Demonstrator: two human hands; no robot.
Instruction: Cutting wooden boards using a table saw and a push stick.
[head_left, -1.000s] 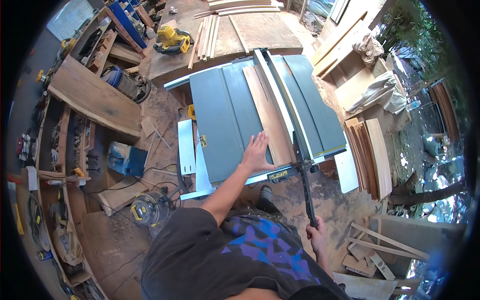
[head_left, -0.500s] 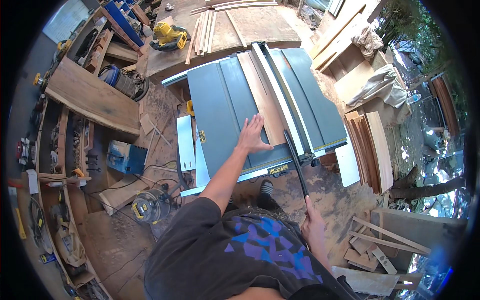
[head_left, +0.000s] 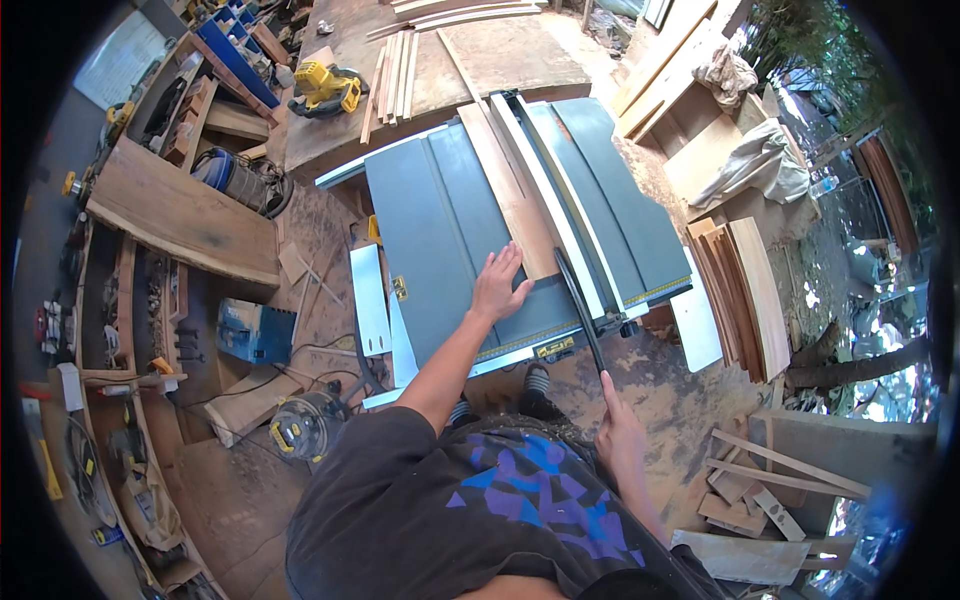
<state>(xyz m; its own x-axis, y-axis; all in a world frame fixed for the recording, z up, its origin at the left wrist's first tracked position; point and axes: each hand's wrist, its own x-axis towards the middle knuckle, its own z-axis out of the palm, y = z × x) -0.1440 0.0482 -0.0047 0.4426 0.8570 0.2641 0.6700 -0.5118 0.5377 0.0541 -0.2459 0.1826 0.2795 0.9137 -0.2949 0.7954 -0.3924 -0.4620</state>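
Note:
A long pale wooden board (head_left: pixel 512 205) lies flat on the grey table saw (head_left: pixel 410 215), along the left side of its rip fence (head_left: pixel 553 215). My left hand (head_left: pixel 497 288) is open on the saw table, its fingertips at the board's left edge near the close end. My right hand (head_left: pixel 622 438) is closed round the lower end of a long black push stick (head_left: pixel 582 318). The stick's far tip is at the board's near end, beside the fence. A dark slit shows in the board's far half; the blade itself I cannot make out.
Behind the saw, a workbench (head_left: pixel 530 55) carries a yellow power tool (head_left: pixel 327 88) and thin wood strips (head_left: pixel 398 78). Stacked boards (head_left: pixel 745 295) stand at the right. A shop vacuum (head_left: pixel 305 425) and cables are on the floor at left, near a blue machine (head_left: pixel 255 330).
The board has slid a little farther away along the fence, and the push stick has gone forward with it. My left hand has shifted back toward me slightly relative to the board.

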